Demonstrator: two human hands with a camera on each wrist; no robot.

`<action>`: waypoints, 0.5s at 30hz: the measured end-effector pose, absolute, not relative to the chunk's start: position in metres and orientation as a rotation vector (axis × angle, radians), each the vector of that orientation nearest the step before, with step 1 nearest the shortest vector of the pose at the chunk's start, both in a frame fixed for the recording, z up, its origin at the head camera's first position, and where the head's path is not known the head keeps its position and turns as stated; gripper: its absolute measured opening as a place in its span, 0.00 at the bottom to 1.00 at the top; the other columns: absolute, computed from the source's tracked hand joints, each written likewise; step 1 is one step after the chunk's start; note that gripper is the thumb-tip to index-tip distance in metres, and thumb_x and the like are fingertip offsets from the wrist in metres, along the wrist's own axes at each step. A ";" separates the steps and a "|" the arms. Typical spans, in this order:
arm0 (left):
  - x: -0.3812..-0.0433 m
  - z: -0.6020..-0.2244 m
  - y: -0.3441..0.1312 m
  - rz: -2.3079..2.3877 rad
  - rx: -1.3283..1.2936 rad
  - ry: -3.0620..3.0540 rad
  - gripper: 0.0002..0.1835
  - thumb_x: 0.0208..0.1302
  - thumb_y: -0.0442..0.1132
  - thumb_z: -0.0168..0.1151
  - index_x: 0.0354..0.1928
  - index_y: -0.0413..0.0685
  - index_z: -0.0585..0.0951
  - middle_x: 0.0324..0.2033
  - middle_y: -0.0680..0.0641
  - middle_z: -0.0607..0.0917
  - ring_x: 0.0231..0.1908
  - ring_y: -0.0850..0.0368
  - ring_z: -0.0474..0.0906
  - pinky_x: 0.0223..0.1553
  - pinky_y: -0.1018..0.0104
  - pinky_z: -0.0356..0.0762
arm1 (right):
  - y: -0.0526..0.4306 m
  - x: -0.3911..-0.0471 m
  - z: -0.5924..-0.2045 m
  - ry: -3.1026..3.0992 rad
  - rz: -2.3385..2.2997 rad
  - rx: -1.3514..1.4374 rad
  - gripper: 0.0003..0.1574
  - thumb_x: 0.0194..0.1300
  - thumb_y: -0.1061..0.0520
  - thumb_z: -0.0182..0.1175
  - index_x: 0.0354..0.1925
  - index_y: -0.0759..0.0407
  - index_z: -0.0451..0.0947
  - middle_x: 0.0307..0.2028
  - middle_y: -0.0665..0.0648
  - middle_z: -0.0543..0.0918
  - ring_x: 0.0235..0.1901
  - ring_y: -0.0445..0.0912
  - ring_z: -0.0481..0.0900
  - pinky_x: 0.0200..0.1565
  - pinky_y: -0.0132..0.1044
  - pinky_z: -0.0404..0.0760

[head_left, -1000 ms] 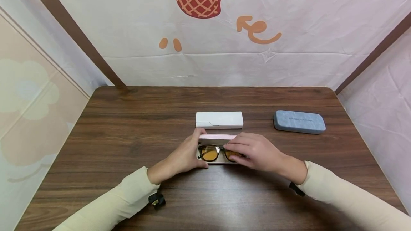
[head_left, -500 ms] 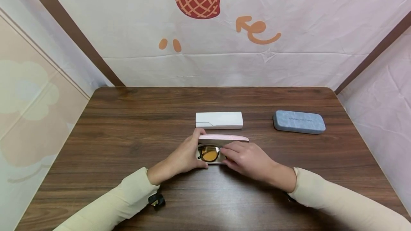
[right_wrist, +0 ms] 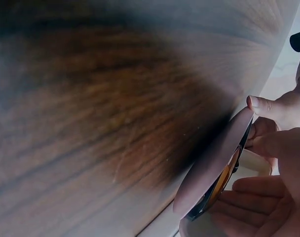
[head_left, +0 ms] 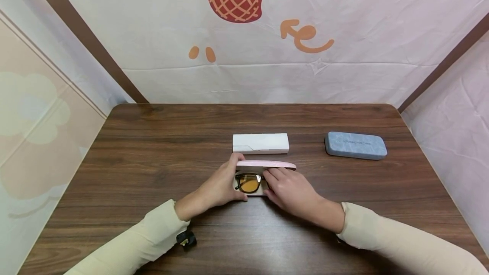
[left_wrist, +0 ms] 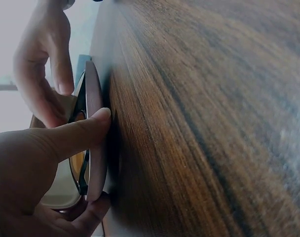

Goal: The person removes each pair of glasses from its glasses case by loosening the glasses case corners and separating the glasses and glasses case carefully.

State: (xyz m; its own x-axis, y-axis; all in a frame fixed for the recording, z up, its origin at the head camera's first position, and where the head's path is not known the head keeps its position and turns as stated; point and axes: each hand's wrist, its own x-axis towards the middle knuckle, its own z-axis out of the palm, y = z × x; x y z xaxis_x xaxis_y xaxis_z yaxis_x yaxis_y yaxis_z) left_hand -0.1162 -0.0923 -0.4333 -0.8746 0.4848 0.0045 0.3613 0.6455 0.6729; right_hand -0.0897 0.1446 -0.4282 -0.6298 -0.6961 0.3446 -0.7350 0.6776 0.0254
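Observation:
A pair of black-framed glasses [head_left: 249, 183] with amber lenses lies in a glasses case [head_left: 263, 165] with a raised pink lid. My left hand [head_left: 220, 181] grips the case's left end, thumb at the front and fingertips behind. In the left wrist view, its thumb presses the case's pink outer side [left_wrist: 94, 133]. My right hand [head_left: 292, 190] reaches over the right half of the case, covering the right lens. Its fingertips are right at the glasses [right_wrist: 221, 180], with a gap between thumb and fingers in the left wrist view.
Just behind the pink case lies a white case [head_left: 261, 144], closed. A closed blue case [head_left: 356, 145] lies farther right on the brown wooden table [head_left: 160, 139]. White printed cloth [head_left: 267, 79] hangs along the table's back edge.
The right hand has shifted left from the right lens toward the glasses' bridge, baring the lid's right end. The left hand and case have stayed in place.

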 end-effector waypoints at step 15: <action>-0.116 -0.434 -0.092 1.033 0.689 2.696 0.54 0.36 0.36 0.89 0.63 0.46 0.60 0.52 0.36 0.80 0.54 0.45 0.77 0.57 0.50 0.75 | 0.140 -0.094 -0.432 -2.631 0.128 1.069 0.18 0.64 0.51 0.70 0.48 0.61 0.83 0.42 0.55 0.82 0.40 0.49 0.80 0.38 0.41 0.83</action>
State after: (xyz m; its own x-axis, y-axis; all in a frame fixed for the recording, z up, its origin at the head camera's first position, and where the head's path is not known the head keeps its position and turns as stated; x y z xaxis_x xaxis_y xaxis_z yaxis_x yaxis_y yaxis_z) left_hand -0.1158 -0.0923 -0.4344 -0.8781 0.4784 0.0044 0.3588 0.6524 0.6675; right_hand -0.0939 0.1396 -0.4324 -0.6792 -0.6675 0.3053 -0.6940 0.7194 0.0290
